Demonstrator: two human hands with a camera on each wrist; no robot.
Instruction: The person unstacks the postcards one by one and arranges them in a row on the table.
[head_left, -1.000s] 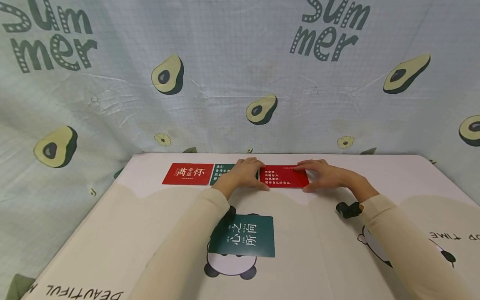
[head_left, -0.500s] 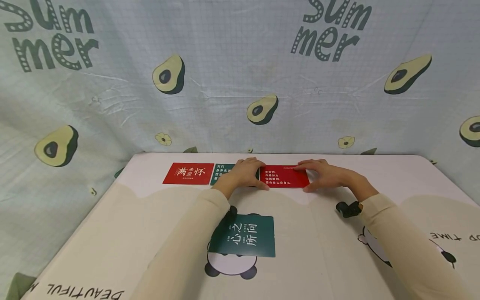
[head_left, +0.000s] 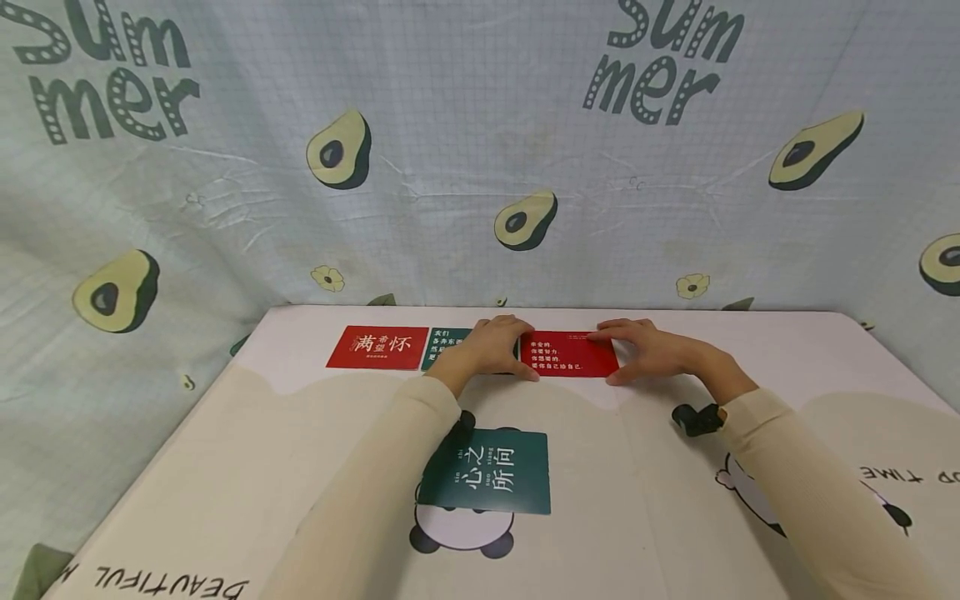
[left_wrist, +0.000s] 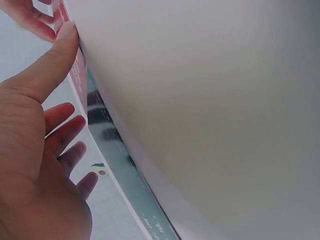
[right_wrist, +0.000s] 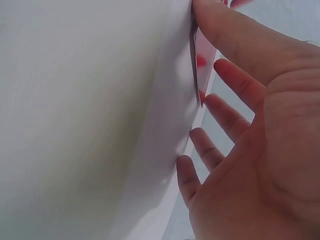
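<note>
In the head view, a red card (head_left: 568, 354) with white lettering lies at the right end of a row near the table's far edge. My left hand (head_left: 491, 346) reaches over the green card (head_left: 444, 340), hiding much of it. Its thumb lies at the red card's near left corner, the other fingers loosely spread in the left wrist view. My right hand (head_left: 648, 350) rests at the red card's right end, thumb by the near corner and fingertips on the far one. A second red card (head_left: 378, 347) forms the row's left end.
A larger green card (head_left: 487, 472) lies sideways in mid-table, partly under my left sleeve (head_left: 367, 492), over a printed panda. The pale table cover (head_left: 622, 517) bears printed drawings and words. Behind the table hangs a curtain (head_left: 420, 242) with avocado prints.
</note>
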